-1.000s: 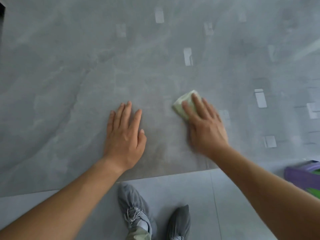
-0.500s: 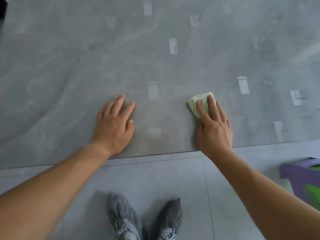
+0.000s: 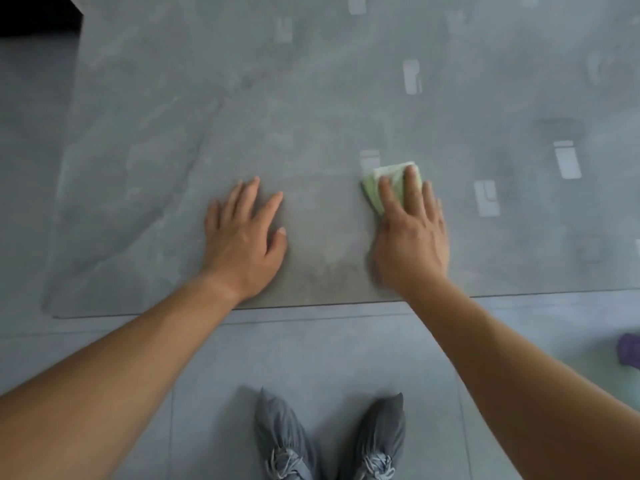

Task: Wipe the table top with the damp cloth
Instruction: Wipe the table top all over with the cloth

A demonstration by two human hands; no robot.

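Observation:
A grey marbled table top [image 3: 311,109] fills the upper part of the head view. On it, close to the near edge, a folded pale green cloth [image 3: 394,178] lies flat. My right hand [image 3: 412,233] presses on the cloth with straight fingers, covering its near part. To the left of it, my left hand [image 3: 244,237] rests palm down on the bare table, fingers spread, about a hand's width from the cloth.
The table's near edge [image 3: 311,304] runs across below my wrists, and its left edge [image 3: 69,133] is in view. Grey floor tiles [image 3: 311,358] and my two grey shoes [image 3: 329,441] lie below. A purple object [image 3: 628,353] sits at the right border.
My right hand slid the cloth from left of centre to the right, then back a little toward the left. The left hand stayed flat on the table. The view shifted left.

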